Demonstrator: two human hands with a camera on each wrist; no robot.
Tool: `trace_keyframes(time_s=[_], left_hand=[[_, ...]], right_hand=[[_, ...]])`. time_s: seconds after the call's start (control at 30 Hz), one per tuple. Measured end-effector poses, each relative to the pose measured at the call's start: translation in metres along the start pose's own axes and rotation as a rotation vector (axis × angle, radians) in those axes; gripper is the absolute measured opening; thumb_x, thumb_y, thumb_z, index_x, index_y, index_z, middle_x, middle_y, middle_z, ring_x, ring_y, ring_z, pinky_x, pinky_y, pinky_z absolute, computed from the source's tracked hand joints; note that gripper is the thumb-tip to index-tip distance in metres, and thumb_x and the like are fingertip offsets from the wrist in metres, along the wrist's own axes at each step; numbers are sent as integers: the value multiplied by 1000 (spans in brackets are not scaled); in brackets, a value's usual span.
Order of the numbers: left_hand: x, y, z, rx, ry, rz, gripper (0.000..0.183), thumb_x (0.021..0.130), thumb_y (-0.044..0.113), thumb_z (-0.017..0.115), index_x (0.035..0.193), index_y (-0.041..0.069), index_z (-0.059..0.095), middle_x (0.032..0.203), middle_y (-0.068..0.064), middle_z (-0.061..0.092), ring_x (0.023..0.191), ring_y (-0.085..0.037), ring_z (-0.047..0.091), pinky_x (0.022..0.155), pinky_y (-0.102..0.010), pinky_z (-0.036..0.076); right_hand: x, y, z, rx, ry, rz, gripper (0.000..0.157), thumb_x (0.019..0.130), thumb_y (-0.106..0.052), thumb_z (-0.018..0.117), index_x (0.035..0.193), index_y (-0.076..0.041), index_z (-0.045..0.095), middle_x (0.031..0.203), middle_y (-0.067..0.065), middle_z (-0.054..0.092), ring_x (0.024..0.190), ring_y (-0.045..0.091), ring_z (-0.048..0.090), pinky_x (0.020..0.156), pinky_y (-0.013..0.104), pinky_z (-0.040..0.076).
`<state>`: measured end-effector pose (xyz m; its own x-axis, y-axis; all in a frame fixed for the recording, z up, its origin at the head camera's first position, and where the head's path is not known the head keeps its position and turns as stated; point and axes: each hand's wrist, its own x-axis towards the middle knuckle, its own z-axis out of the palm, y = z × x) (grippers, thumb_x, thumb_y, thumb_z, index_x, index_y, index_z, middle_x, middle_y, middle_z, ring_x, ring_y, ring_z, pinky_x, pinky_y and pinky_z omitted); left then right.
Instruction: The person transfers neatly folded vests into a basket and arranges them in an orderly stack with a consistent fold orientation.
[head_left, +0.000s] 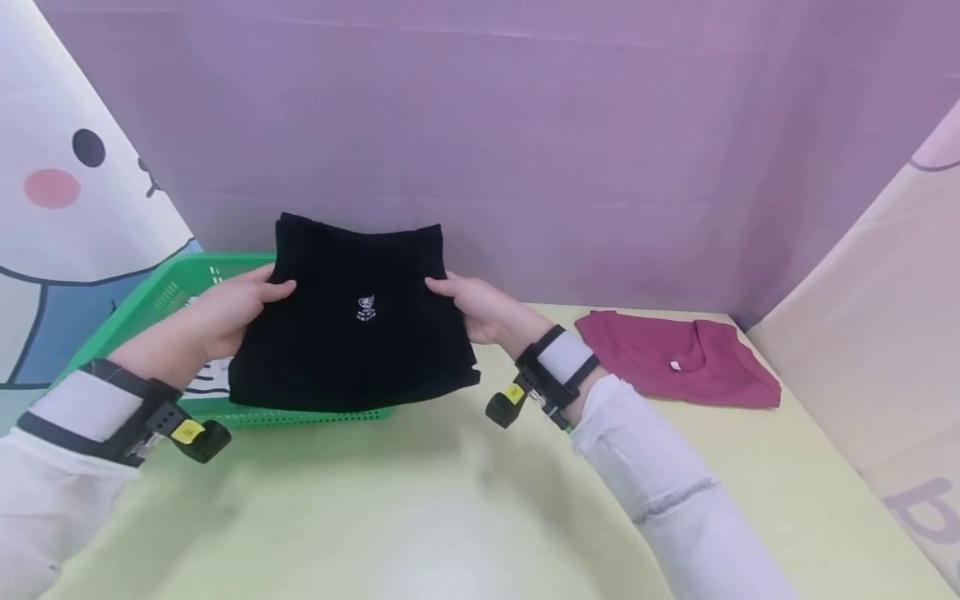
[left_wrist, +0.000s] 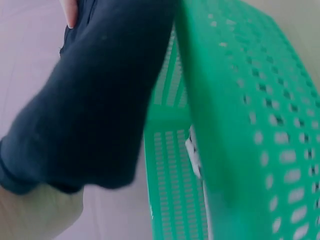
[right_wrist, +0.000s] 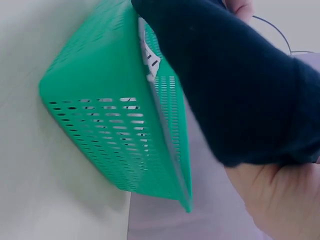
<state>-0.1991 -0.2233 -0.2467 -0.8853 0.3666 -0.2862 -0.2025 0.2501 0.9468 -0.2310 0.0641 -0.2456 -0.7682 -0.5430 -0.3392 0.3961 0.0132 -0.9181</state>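
Observation:
A folded black garment (head_left: pixel 352 350) with a small white print hangs between both hands in the head view, raised in front of the green basket (head_left: pixel 150 308). My left hand (head_left: pixel 228 312) grips its left side, thumb on the front face and the other fingers behind the cloth. On the opposite side my right hand (head_left: pixel 480 308) pinches it the same way. Both wrist views show the dark cloth (left_wrist: pixel 95 100) close beside the basket's perforated wall (right_wrist: pixel 100 125). White cloth with black marks (head_left: pixel 210 379) lies inside the basket, partly covered by the garment.
A folded maroon garment (head_left: pixel 637 354) with a small white label lies on the pale table (head_left: pixel 420 517) to the right. Behind stands a purple curtain (head_left: pixel 525 150). Printed cloth panels (head_left: pixel 97 208) border the left and right sides.

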Motion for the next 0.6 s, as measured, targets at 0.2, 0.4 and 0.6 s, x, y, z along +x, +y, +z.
trace_keyframes(time_s=[0.2,0.4,0.6], left_hand=[[-5,3,-21,57,36,-12,68,102,42,27,149,23,-19,158,-18,-1,92,13,56,83,-18,52],[-13,3,-40,114,71,-15,68,102,43,25,148,20,-20,157,-8,14,113,0,55,81,-15,51],[-13,-3,-54,1,50,12,67,102,35,30,150,21,-15,102,31,54,91,6,59,77,-21,54]], right_hand=[[12,-13,19,18,9,10,49,105,-20,32,150,-32,19,146,11,42,133,30,42,111,46,34],[23,-18,34,-30,36,29,51,104,-22,34,150,-35,18,146,8,43,132,27,44,110,44,36],[35,-19,41,-89,32,42,51,104,-25,35,151,-36,17,149,4,39,134,26,42,111,45,33]])
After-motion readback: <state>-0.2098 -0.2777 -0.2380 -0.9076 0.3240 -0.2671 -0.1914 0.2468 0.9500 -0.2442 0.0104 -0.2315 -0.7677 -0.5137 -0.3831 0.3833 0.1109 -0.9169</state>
